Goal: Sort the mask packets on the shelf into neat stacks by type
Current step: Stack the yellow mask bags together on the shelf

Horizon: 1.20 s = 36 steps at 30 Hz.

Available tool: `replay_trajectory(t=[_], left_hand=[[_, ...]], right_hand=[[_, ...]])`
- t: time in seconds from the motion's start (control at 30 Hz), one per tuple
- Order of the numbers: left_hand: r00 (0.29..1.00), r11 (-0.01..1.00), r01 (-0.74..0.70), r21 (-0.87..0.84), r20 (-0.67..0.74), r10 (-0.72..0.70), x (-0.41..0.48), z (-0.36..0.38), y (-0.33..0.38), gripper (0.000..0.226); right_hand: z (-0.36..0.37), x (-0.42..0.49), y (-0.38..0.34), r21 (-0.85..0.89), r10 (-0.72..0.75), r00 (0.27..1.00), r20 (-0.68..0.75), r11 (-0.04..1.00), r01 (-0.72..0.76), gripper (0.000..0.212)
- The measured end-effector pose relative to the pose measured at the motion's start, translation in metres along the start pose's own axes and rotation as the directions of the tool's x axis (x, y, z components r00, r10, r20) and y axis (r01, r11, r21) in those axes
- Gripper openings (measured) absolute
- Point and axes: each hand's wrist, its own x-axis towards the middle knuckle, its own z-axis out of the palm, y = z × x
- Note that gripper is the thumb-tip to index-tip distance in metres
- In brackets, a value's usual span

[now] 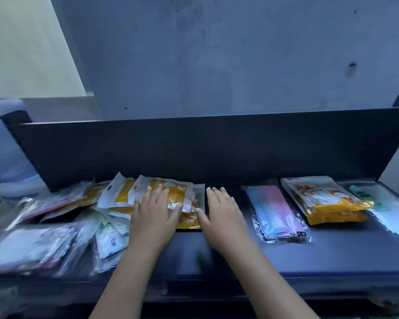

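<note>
Yellow packet point(173, 192) lies mid-way along the shelf point(217, 256), far side, on the right edge of a loose pile point(55, 226). Left grip point(154, 210) presses flat on it, fingers straight. Right grip point(219, 210) lies flat just right of it, fingers straight, holding nothing. Farther right: pastel stack point(275, 212), yellow stack point(325, 201), green-label packet point(382, 208).

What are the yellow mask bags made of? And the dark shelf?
The yellow mask bags look like thin glossy plastic film: they crinkle and catch light. The dark shelf looks smooth with a dull sheen, maybe painted metal or laminate; I cannot tell which.
</note>
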Motion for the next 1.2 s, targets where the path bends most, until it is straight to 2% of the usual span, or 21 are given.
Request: replay_trajectory(t=[0.3,0.47,0.63,0.73,0.83,0.93,1.03,1.1,1.2], left_hand=[[0.990,0.996,0.094,-0.009,-0.106,-0.094,-0.015,-0.014,-0.080,0.056],[0.933,0.955,0.206,-0.212,-0.253,-0.257,-0.018,-0.028,-0.101,0.033],[0.928,0.930,0.288,-0.228,-0.175,-0.330,-0.009,-0.031,-0.116,0.037],[0.921,0.925,0.282,-0.252,-0.198,-0.335,0.001,-0.028,-0.128,0.046],[0.906,0.901,0.304,-0.308,-0.199,-0.374,0.014,-0.029,-0.141,0.040],[0.928,0.936,0.225,-0.272,-0.233,-0.290,0.025,-0.028,-0.155,0.051],[0.950,0.986,0.123,-0.112,-0.275,-0.149,0.030,-0.029,-0.155,0.063],[0.955,0.997,0.064,-0.035,-0.287,-0.072,0.033,-0.032,-0.155,0.059],[0.951,0.995,-0.063,0.072,-0.298,0.081,0.038,-0.033,-0.161,0.033]], right_hand=[[0.045,0.011,-0.065,-0.087,-0.091,0.995,0.036,0.992,0.094,0.065],[0.055,0.026,-0.071,-0.084,-0.048,0.999,0.000,0.995,0.048,0.064],[0.066,0.032,-0.067,-0.110,0.009,1.000,0.022,0.994,-0.006,0.060],[0.073,0.027,-0.063,-0.127,0.038,0.999,-0.013,0.991,-0.039,0.047],[0.076,0.024,-0.061,-0.101,0.019,0.995,-0.094,0.994,-0.028,0.031],[0.074,0.022,-0.058,-0.011,-0.010,0.974,-0.227,1.000,0.007,0.035],[0.065,0.021,-0.054,0.138,0.015,0.953,-0.303,0.990,0.028,0.037],[0.061,0.018,-0.051,0.241,0.049,0.933,-0.356,0.970,0.041,0.039],[0.061,0.011,-0.050,0.356,0.127,0.910,-0.394,0.934,0.024,0.036]])
